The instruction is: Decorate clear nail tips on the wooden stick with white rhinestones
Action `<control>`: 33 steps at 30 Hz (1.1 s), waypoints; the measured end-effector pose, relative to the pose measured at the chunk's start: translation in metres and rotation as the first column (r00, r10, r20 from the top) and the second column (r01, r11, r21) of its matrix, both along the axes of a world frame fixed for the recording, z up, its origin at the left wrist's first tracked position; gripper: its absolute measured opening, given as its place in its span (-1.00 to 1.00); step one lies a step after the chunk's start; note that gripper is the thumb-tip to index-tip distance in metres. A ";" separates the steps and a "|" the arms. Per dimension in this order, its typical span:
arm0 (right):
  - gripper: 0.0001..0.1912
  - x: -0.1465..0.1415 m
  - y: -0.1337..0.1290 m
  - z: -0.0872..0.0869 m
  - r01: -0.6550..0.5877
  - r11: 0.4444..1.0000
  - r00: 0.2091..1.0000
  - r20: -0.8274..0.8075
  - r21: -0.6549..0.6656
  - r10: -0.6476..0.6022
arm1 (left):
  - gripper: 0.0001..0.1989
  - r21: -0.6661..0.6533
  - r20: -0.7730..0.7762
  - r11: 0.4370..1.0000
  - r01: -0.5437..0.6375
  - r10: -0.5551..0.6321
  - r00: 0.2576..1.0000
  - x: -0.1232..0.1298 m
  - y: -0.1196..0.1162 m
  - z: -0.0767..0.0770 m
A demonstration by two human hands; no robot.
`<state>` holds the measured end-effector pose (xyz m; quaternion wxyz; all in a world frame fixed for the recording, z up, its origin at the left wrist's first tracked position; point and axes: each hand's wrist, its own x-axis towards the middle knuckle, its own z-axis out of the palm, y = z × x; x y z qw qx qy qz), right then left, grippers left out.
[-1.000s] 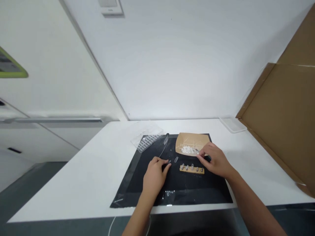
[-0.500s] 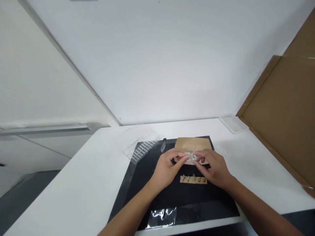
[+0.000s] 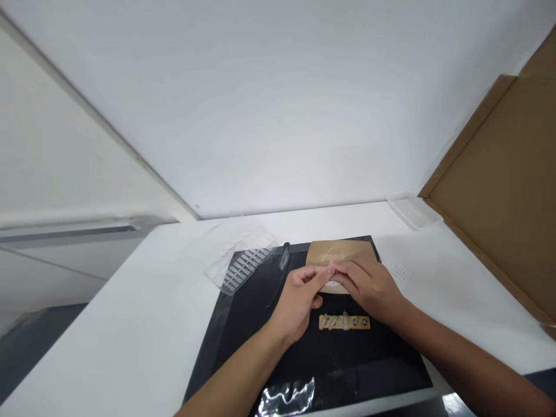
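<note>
My left hand (image 3: 299,298) and my right hand (image 3: 369,284) meet fingertip to fingertip above a sheet of brown paper (image 3: 324,252). Both are closed in a pinch; whatever lies between the fingers is hidden or too small to make out. Whitish bits (image 3: 332,284) show on the paper just under the fingers. Nearer to me, a narrow yellowish strip (image 3: 345,322) carries several small pieces in a row, some clear and slanted, two dark and round. All of this rests on a black mat (image 3: 347,359).
A clear tray with rows of slots (image 3: 247,269) overlaps the mat's far left corner, beside a thin black-handled tool (image 3: 284,258). A shiny clear film (image 3: 286,398) lies at the front. A shallow plastic box (image 3: 414,214) and cardboard panels (image 3: 499,191) stand right.
My fingertips have come together over the paper, covering most of the clear and whitish bits seen between them before. The camera view has shifted slightly.
</note>
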<state>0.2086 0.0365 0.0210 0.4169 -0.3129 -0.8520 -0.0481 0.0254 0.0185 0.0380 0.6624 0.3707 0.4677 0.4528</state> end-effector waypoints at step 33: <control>-0.94 0.035 0.025 -0.030 -0.061 0.908 0.995 -0.098 -0.414 0.023 | -0.73 -0.127 -0.944 0.976 0.178 -0.064 -0.323 -0.056 0.030 -0.018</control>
